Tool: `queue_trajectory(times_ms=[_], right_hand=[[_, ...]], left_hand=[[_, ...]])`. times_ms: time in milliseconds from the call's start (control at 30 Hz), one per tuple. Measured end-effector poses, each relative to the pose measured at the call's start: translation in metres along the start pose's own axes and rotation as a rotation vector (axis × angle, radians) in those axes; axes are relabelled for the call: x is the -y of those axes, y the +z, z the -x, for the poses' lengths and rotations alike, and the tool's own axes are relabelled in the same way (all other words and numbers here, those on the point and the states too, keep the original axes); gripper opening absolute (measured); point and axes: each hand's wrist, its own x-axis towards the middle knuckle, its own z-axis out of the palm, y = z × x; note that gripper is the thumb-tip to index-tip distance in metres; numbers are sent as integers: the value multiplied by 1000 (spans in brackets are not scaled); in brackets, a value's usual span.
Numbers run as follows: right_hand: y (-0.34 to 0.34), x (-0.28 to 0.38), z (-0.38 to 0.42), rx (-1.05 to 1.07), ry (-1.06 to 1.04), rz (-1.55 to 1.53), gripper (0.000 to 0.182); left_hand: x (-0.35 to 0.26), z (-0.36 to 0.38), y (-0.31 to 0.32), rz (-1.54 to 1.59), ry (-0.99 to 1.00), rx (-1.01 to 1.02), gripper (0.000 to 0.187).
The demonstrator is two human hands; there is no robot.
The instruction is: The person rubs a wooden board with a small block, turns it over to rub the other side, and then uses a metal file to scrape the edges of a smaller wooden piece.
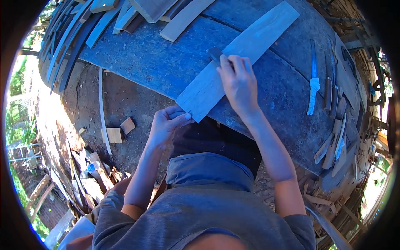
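Left hand: thumb and fingers of the left hand (pixel 168 125) were pinched on the near corner of the board (pixel 246 54).
Right hand: fingers of the right hand (pixel 238 79) were closed around a small dark block (pixel 215 54) on the board's upper face.
Board: lay flat and diagonally across the table (pixel 141 58), near end at the table edge, close to the person's waist.
Far left of table: wooden strips (pixel 79 37) were piled together.
Right of table: a tool with a wrapped handle (pixel 313 89) lay beside dark-handled tools (pixel 328 91).
Ground: two wood pieces (pixel 113 135) lay near each other.
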Motion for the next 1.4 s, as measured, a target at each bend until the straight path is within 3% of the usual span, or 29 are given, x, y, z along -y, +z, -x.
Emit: queue_trajectory(times_ms=[133, 200, 267, 367, 433, 600, 700, 733, 800, 867, 933, 1000, 1067, 1100, 1167, 1200, 1267, 1333, 1400], right_hand=[[-4, 0, -1, 11, 83, -6, 21], [-9, 23, 11, 198, 86, -83, 29], [-18, 62, 35, 176, -81, -156, 34], [-23, 74, 49, 181, -119, -243, 36], [-22, 40, 31, 154, -195, -80, 32], [-5, -33, -9, 16, -5, 127, 23], [-20, 34, 28, 221, -62, -168, 31], [-24, 55, 43, 153, -223, -128, 32], [-28, 51, 52, 160, -238, -265, 34], [-24, 0, 29, 152, -273, 5, 35], [-20, -61, 0, 43, -43, 179, 26], [-13, -102, -18, -67, 36, 232, 27], [-15, -117, -23, -142, 4, 279, 30], [-15, -123, -25, -186, -41, 299, 34], [-17, -129, -19, -83, -20, 254, 37], [-17, -128, -15, 24, 4, 198, 41], [-26, -124, -16, 96, 39, 150, 41], [-33, -115, -15, 168, 76, 122, 41], [-36, -104, -10, 178, 179, 40, 41]], left_hand=[[2, 5, -1, 12, -12, -10, 34], [3, -3, 1, -12, 19, 9, 34], [10, 0, -1, 66, 56, 0, 32], [12, 1, -1, -39, 55, -29, 32], [10, 4, 6, -13, 48, -37, 30], [9, 6, 10, 30, 73, -57, 25], [13, 2, 4, 19, 23, -65, 23], [13, 2, 5, 12, 27, -47, 23], [13, 4, 6, 10, 48, -39, 24], [12, 4, 6, -17, 30, -25, 25], [8, 4, 8, -27, 36, -56, 26], [6, 7, 1, -93, 71, -23, 22], [-6, 9, -7, -412, 5, -82, 18], [-16, 6, -10, -415, 18, -67, 18], [-34, 8, -14, -635, 97, -347, 17], [-41, 6, -4, -634, 103, -353, 17], [-54, -14, 37, -1030, 653, -260, 36], [-55, -38, 81, -1401, 932, -112, 65], [-39, -68, 107, -1496, 933, -105, 74]])
